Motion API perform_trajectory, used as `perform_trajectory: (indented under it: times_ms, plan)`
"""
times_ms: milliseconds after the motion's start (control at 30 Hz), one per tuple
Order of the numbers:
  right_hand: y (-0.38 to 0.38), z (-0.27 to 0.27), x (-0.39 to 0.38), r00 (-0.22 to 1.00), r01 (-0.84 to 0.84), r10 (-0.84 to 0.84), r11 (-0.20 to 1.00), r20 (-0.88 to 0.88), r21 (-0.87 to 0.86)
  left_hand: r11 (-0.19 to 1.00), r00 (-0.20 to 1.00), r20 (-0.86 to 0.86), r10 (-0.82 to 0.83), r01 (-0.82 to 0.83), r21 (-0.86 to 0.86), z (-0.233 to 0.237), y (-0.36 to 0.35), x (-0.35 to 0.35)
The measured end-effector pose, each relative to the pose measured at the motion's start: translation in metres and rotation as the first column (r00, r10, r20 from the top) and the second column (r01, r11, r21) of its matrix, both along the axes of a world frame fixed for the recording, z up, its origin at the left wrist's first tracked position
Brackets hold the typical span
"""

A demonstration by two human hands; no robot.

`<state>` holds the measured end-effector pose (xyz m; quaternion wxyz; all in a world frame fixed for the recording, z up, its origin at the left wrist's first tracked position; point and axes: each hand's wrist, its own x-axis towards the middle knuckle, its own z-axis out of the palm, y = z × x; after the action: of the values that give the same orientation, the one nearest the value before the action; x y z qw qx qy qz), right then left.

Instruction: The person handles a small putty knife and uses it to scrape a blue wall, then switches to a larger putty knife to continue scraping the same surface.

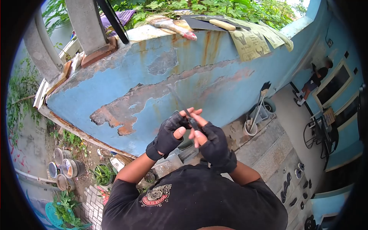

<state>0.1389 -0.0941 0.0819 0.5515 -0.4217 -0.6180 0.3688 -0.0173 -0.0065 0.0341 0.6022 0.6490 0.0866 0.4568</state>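
Both my hands are in front of my chest in black fingerless gloves. My right hand (209, 140) is closed around the dark handle of a long thin-bladed tool (177, 97). Its grey blade points up and away, toward the wall. My left hand (174, 128) pinches the same tool near where blade and handle meet, its fingertips close to those of the right. Beyond them stands a blue wall (214, 88) with peeling paint, bare grey and reddish patches and rust streaks.
Sandpaper sheets (249, 42), a wooden-handled tool (222, 25) and a stained glove (172, 27) lie on the wall top. A white bucket (250, 128) with long-handled brushes stands right. Several paint cans (73, 168) sit lower left. Another person (316, 78) stands far right.
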Motion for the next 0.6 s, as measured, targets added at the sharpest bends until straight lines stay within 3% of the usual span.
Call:
perform_trajectory:
  times_ms: [67,133,167,200,267,333,367,400,467,500,533,567,600]
  plan:
    - [-0.001,-0.001,-0.005,0.999,-0.027,0.026,0.999,-0.041,-0.039,0.99,0.997,0.052,-0.05,0.057,-0.129,0.022,-0.004,0.008]
    - [-0.004,-0.001,-0.008,0.998,-0.069,0.069,0.997,-0.003,-0.023,0.992,0.997,0.059,-0.049,0.056,-0.116,0.026,-0.004,0.011]
    - [-0.003,-0.003,-0.002,0.956,-0.017,0.001,0.998,0.295,0.052,0.977,0.995,0.072,-0.074,0.087,-0.193,0.023,-0.004,0.012]
    - [-0.002,0.001,0.004,0.956,-0.011,-0.007,0.998,0.294,0.059,0.957,0.991,0.085,-0.099,0.118,-0.264,0.022,-0.003,0.012]
    - [0.003,0.016,0.02,0.702,-0.167,-0.002,0.972,0.712,0.168,0.973,0.995,0.093,-0.042,0.062,-0.222,0.026,-0.003,0.011]
    - [0.011,0.043,0.048,0.612,-0.299,0.023,0.932,0.79,0.204,0.962,0.994,-0.099,-0.039,0.011,-0.272,0.024,-0.008,0.002]
    - [0.01,0.077,0.058,0.586,-0.289,0.075,0.949,0.807,0.123,0.951,0.978,-0.205,0.03,-0.091,-0.297,0.024,-0.015,0.0]
    - [0.014,0.089,0.075,0.695,-0.176,-0.082,0.944,0.714,0.279,0.952,0.979,-0.203,0.03,-0.09,-0.294,0.016,-0.015,-0.001]
    - [0.035,0.138,0.109,0.658,-0.037,-0.357,0.864,0.663,0.502,0.927,0.997,-0.079,0.021,-0.05,-0.372,-0.005,-0.01,-0.004]
    - [0.046,0.166,0.125,0.683,0.009,-0.398,0.843,0.612,0.538,0.924,0.996,-0.086,0.039,-0.069,-0.375,-0.007,-0.012,-0.006]
    - [0.06,0.193,0.141,0.43,0.212,-0.535,0.843,0.727,0.495,0.925,0.996,-0.086,0.038,-0.068,-0.375,-0.008,-0.012,-0.008]
    - [0.08,0.209,0.152,0.438,0.247,-0.577,0.814,0.689,0.525,0.925,0.994,-0.099,0.055,-0.088,-0.37,-0.008,-0.012,-0.009]
    - [0.104,0.221,0.167,0.332,0.205,-0.65,0.757,0.683,0.621,0.925,0.991,-0.114,0.072,-0.109,-0.365,-0.009,-0.013,-0.01]
